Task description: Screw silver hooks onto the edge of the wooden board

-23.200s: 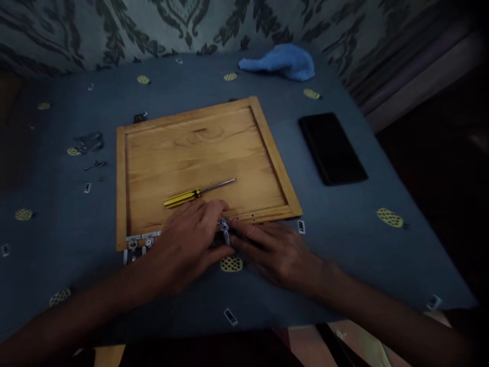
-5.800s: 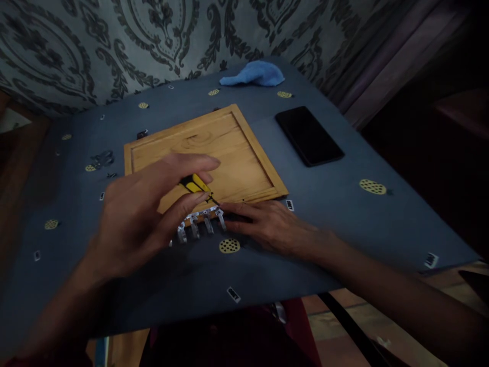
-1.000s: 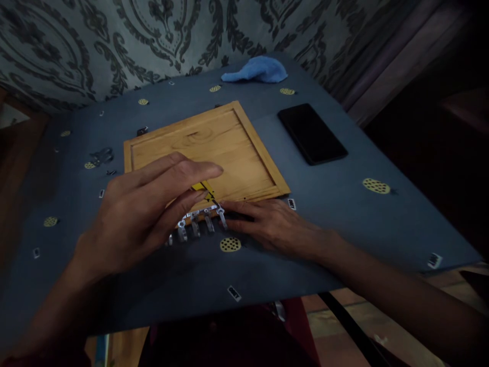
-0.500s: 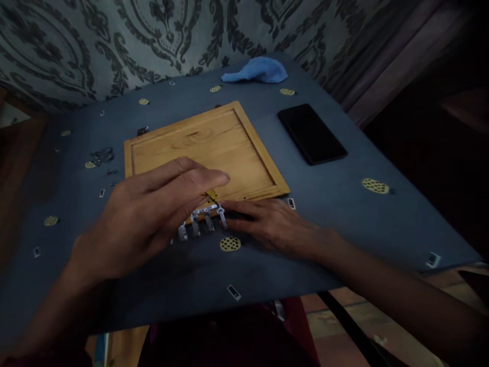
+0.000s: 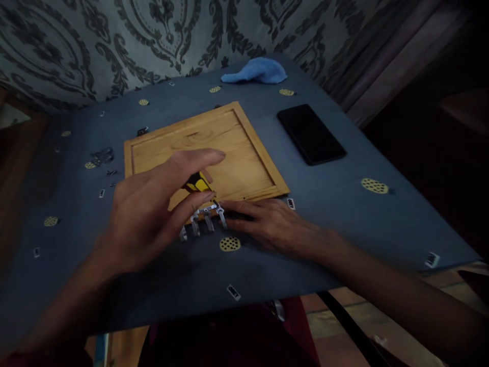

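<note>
A small yellow-and-black screwdriver (image 5: 201,184) is in my left hand (image 5: 147,206), its handle between my thumb and fingers, with one finger stretched out above it. The tip points down at the right end of a metal hook rail (image 5: 208,213). That rail lies along the near edge of a framed wooden board (image 5: 244,158), its several hooks hanging toward me. My right hand (image 5: 277,224) rests low on the table, its fingertips gripping the rail's right end at the board edge. My left hand hides the board's near left corner and part of the rail.
Right of the board lies a black phone (image 5: 311,133). A blue cloth (image 5: 257,70) sits at the back. On the left are a small clear bag (image 5: 102,156) and some loose screws (image 5: 111,172). Small dark fittings (image 5: 142,131) show at the board's far edge.
My left hand has turned and its fingers have lifted and opened slightly, so more of the screwdriver handle shows. My right hand, the rail and the board have stayed in place.
</note>
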Demonstrator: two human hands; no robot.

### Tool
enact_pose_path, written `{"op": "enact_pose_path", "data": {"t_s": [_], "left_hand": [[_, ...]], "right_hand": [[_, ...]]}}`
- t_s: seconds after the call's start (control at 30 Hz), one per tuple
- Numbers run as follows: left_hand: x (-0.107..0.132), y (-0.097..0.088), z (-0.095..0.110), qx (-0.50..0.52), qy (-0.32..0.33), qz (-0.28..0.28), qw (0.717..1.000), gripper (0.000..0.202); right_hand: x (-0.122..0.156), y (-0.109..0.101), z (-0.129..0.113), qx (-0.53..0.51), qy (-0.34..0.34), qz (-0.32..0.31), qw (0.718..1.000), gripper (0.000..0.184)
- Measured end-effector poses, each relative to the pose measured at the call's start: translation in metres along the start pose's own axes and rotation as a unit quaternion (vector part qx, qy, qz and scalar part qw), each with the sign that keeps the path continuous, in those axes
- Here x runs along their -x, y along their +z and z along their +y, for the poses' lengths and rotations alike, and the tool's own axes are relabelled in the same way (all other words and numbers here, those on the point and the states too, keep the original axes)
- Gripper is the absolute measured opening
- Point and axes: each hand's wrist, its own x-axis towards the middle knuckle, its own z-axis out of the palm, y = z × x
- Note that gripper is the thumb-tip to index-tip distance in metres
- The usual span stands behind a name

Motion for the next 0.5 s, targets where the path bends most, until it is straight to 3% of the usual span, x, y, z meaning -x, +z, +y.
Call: {"op": "enact_pose_path", "data": {"t_s": [0.1, 0.23, 0.37, 0.5], "left_hand": [[0.000, -0.006, -0.004, 0.066, 0.000, -0.042, 0.997, 0.046], [-0.001, -0.012, -0.007, 0.074, 0.026, -0.087, 0.993, 0.046], [-0.003, -0.018, 0.001, 0.110, -0.049, -0.031, 0.992, 0.040], [-0.003, -0.021, 0.007, 0.084, -0.115, 0.018, 0.990, 0.026]], "right_hand": [[0.000, -0.001, 0.000, 0.001, 0.000, -0.008, 1.000, 0.051], [-0.001, -0.002, 0.001, 0.003, -0.003, -0.010, 1.000, 0.051], [-0.001, -0.002, 0.000, 0.010, -0.003, -0.007, 1.000, 0.053], [-0.001, -0.002, -0.001, 0.022, 0.003, -0.013, 1.000, 0.052]]}}
